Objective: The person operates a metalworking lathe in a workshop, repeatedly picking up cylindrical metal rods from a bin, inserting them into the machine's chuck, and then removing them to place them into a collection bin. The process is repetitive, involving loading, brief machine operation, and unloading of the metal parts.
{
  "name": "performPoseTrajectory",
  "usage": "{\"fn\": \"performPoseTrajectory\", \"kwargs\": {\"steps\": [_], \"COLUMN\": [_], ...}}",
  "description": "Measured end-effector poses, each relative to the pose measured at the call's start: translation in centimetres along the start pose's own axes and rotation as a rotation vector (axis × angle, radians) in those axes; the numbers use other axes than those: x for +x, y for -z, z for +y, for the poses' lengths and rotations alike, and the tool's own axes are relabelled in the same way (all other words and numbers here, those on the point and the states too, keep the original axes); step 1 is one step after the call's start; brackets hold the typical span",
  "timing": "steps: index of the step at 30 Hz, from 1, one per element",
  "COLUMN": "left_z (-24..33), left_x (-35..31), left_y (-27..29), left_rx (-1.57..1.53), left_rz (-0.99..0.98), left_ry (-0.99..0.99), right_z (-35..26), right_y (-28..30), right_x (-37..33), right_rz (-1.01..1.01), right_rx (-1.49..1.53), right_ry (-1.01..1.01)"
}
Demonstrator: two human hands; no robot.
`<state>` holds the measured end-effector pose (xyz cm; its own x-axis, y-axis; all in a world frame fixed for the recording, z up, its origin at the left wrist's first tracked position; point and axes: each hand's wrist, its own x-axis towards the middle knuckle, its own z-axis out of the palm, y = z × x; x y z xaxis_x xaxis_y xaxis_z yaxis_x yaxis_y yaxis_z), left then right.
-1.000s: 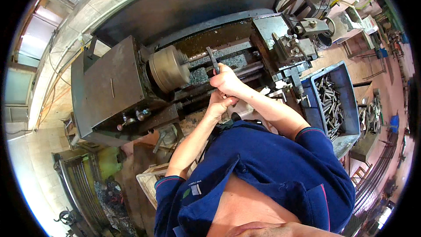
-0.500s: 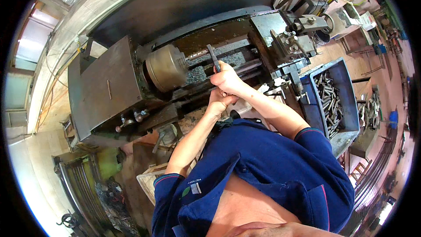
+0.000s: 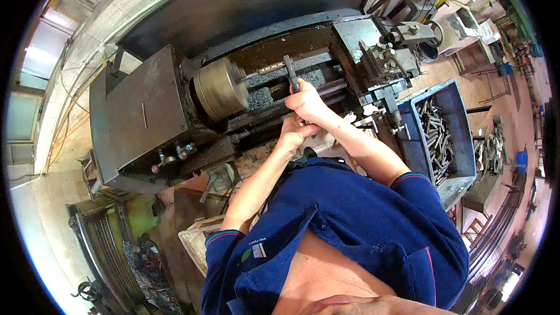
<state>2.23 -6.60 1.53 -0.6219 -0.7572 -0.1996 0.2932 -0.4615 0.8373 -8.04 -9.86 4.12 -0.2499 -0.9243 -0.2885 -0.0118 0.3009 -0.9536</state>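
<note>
My right hand [image 3: 307, 104] is closed around the near part of a flat grey metal bar tool [image 3: 290, 70] with a bluish lower part. The tool points away from me over the lathe bed. Its far end is at or close to the end of a slim metal rod with a row of marks [image 3: 271, 69], which runs in line with the lathe chuck [image 3: 221, 89]. My left hand [image 3: 296, 133] is closed just below the right one, nearer my body. What its fingers hold is mostly hidden.
The headstock [image 3: 140, 114] stands left, with small levers [image 3: 169, 159] on its front. At right are the tool post and carriage [image 3: 385, 61]. A blue bin [image 3: 466, 134] of metal rods stands beside the carriage. Metal chips [image 3: 261, 99] lie on the bed below the tool.
My right hand and the bar tool have moved slightly to the right, away from the chuck. The marked rod shows more clearly between chuck and tool. The left hand stays nearly in place.
</note>
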Motion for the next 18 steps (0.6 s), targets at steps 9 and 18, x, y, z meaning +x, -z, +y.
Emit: {"fn": "performPoseTrajectory", "kwargs": {"steps": [9, 18], "left_z": [0.2, -0.2], "left_x": [0.1, -0.3], "left_y": [0.2, 1.4], "left_rx": [0.04, 0.12], "left_rz": [-0.007, -0.013], "left_ry": [0.085, 0.089], "right_z": [-0.9, -0.9], "right_y": [0.2, -0.6], "right_x": [-0.2, -0.6], "right_rz": [-0.014, -0.038], "right_rx": [-0.052, -0.036], "right_ry": [-0.037, -0.035]}}
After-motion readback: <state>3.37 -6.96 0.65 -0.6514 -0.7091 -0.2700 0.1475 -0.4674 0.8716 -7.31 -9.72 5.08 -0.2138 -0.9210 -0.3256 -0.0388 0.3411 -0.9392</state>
